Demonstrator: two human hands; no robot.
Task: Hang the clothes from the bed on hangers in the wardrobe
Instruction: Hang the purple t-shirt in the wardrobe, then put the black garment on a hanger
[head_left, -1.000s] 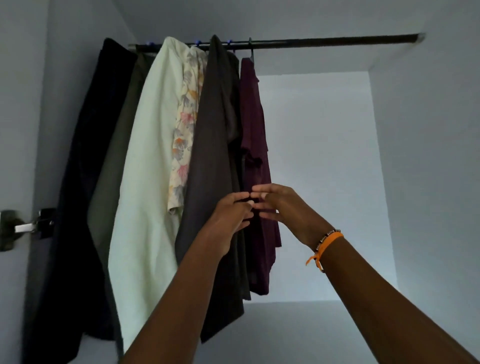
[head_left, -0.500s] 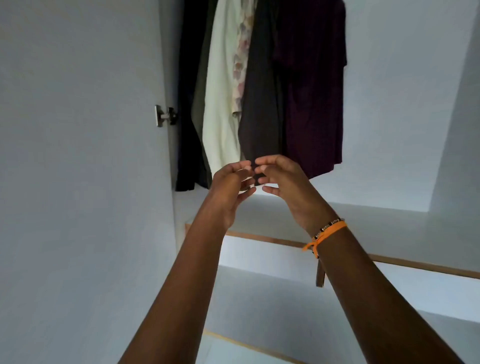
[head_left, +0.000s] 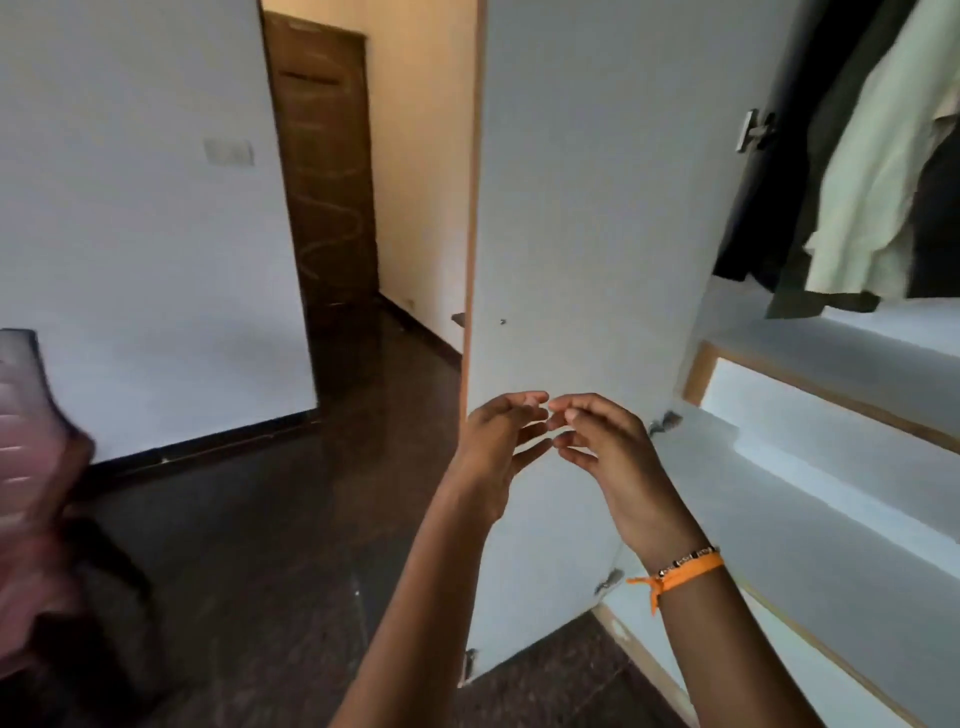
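Two bare hands meet at the fingertips in front of an open white wardrobe door (head_left: 582, 208), both empty. The left hand (head_left: 498, 447) has loosely spread fingers, and the right hand (head_left: 608, 457), an orange wristband (head_left: 680, 571) on its wrist, has relaxed, slightly bent fingers. Hung clothes fill the wardrobe's top right corner: a cream shirt (head_left: 878, 171) beside a dark garment (head_left: 779, 171). At far left, a brown door (head_left: 327, 171) stands past a dark polished floor (head_left: 270, 519).
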